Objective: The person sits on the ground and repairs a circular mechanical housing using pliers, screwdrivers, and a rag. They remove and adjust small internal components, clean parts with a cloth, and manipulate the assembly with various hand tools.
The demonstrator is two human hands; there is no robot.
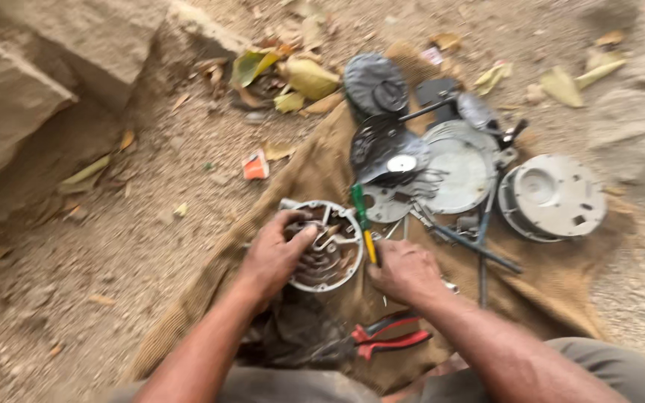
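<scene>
My left hand (276,254) grips the near rim of a round grey metal motor housing (335,267) that lies on a brown burlap cloth (315,168); copper windings show inside it. My right hand (406,273) is closed around a screwdriver with a green and yellow handle (363,221), which points away from me beside the housing's right edge. Red-handled pliers (390,337) lie on the cloth just below my right wrist.
More parts sit on the cloth beyond: a round grey cover (555,195), a flat metal disc (458,166), a dark round part (375,82), and metal rods (479,250). Sandy ground with dry leaves surrounds it. Large stone blocks (31,82) stand at left. A small orange scrap (255,166) lies nearby.
</scene>
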